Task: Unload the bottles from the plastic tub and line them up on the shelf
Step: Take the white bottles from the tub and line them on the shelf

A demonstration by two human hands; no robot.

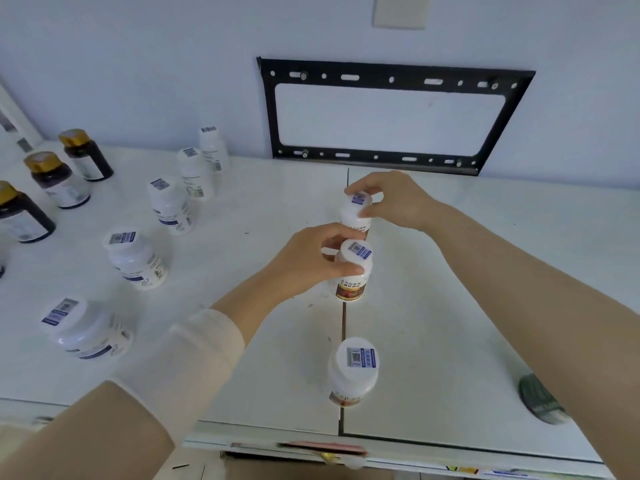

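Observation:
Three white bottles with red-brown labels stand in a line along the seam of the white shelf top (450, 306). My right hand (391, 199) grips the cap of the far bottle (356, 216). My left hand (311, 261) holds the middle bottle (353, 271) by its cap and shoulder. The near bottle (353, 370) stands free by the front edge. Both held bottles are upright and rest on the surface. The plastic tub is not in view.
A diagonal row of several white bottles with blue labels (133, 258) runs across the left. Dark bottles with gold caps (55, 178) stand at far left. A black wall bracket (391, 116) hangs behind. A grey-green object (540, 400) lies at right.

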